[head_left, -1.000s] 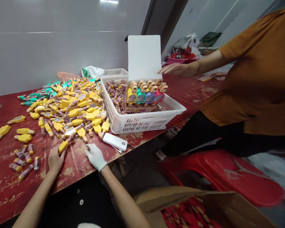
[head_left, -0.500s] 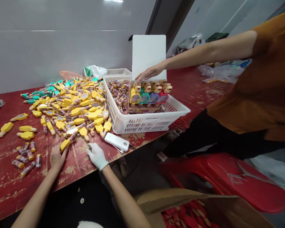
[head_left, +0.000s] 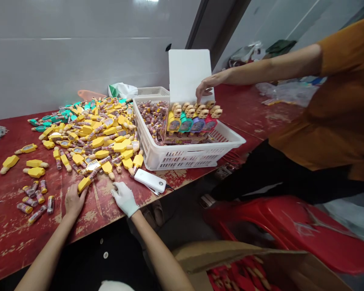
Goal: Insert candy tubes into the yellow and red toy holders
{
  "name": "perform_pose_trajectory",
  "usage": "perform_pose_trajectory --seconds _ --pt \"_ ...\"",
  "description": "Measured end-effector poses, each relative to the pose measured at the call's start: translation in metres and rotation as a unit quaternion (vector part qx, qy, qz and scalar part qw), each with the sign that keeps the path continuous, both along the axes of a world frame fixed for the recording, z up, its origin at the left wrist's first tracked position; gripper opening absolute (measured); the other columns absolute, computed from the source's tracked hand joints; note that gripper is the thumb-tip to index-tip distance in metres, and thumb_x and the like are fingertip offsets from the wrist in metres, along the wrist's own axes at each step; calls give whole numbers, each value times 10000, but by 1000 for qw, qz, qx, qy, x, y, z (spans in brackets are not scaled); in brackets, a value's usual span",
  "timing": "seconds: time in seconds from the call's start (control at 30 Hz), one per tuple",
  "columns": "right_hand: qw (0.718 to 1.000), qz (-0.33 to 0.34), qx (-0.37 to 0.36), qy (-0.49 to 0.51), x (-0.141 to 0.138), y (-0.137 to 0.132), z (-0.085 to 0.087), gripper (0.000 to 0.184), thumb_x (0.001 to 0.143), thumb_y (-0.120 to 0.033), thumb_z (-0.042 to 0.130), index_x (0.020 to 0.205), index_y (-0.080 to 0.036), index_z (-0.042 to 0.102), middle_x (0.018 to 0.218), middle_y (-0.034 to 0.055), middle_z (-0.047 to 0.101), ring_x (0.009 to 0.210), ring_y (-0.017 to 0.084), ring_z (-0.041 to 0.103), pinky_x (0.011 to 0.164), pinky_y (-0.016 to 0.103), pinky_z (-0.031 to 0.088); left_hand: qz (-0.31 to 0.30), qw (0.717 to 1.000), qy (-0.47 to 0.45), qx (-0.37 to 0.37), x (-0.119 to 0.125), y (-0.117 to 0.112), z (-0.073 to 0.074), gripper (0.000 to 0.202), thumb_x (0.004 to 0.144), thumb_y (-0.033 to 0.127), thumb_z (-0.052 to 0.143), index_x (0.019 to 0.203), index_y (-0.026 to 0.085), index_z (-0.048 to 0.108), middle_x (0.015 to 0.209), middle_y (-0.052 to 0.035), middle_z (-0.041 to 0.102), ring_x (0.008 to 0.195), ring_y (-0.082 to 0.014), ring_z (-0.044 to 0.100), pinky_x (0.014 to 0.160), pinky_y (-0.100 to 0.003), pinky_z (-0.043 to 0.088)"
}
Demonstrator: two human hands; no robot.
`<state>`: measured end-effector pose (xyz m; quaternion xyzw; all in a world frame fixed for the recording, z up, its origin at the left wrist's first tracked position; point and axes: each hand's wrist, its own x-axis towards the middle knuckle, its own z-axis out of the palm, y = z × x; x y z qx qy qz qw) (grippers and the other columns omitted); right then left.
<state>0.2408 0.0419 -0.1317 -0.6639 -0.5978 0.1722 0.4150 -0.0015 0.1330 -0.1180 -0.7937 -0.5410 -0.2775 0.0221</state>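
My left hand bare, flat on table, fingers loosely spread, gripping nothing; fingertips touch yellow toy at near edge of pile; tubes lie just left of it. My right hand gloved, palm down on table, fingers apart, empty; white device just beside it, not touching. Crate behind device; box inside, lid up; co-worker's hand over box, fingers pointing down.
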Motion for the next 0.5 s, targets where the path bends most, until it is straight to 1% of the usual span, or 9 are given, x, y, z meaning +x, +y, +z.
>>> perform_pose_trajectory --seconds 0.23,0.5 --pt "1000 -2 -4 -1 0 -1 2 295 922 -268 597 1203 -215 672 1046 62 651 904 171 628 863 300 500 7 1000 10 -7 0 -1 1 440 974 581 417 1019 188 610 942 -110 659 878 -288 602 768 -372 477" --pt "1000 -7 -8 -8 0 -2 3 296 928 -288 595 1205 -220 675 1024 59 646 891 177 612 840 304 494 5 1000 -1 -13 2 -3 4 448 970 573 425 1057 180 620 964 -123 669 903 -299 604 792 -386 488"
